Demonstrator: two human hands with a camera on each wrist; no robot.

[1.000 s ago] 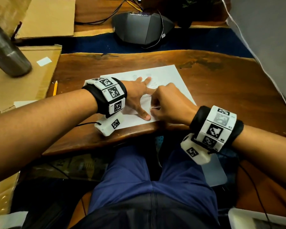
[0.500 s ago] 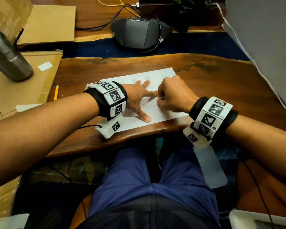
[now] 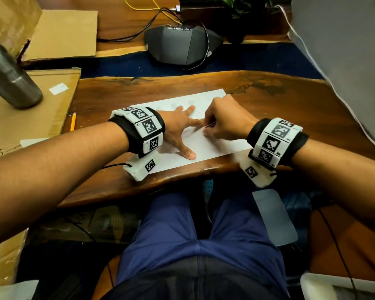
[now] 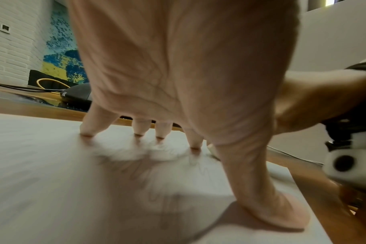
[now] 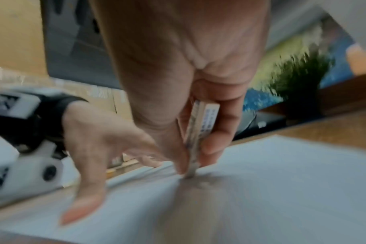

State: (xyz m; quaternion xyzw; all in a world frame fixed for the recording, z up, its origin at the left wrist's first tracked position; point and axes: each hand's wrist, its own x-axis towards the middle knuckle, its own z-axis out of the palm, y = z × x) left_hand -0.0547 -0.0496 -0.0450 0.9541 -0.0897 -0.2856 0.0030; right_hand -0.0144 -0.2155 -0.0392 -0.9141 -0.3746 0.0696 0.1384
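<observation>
A white sheet of paper [image 3: 221,146] with faint pencil marks lies at the near edge of the wooden table [image 3: 301,109]. My left hand [image 3: 178,128] presses on it with straight, spread fingers [image 4: 87,130], thumb toward me. Just to its right, my right hand [image 3: 223,122] pinches a flat white eraser [image 5: 201,132] between thumb and fingers. The eraser's lower end touches the paper [image 5: 282,173] close to the left index fingertip. In the head view only a thin sliver of the eraser [image 3: 209,126] shows. Faint scribbles run under the left palm on the paper [image 4: 52,165].
A yellow pencil [image 3: 73,124] lies left of the sheet, beside flat cardboard [image 3: 30,118] that bears a steel bottle [image 3: 7,76]. A dark conference speaker [image 3: 182,46] with cables sits behind. A grey panel [image 3: 344,50] stands at the right. My legs are below the table edge [image 3: 182,180].
My right hand has moved with the eraser away from me across the sheet, from near the table's edge to beside the left index finger. The left hand has stayed pressed down.
</observation>
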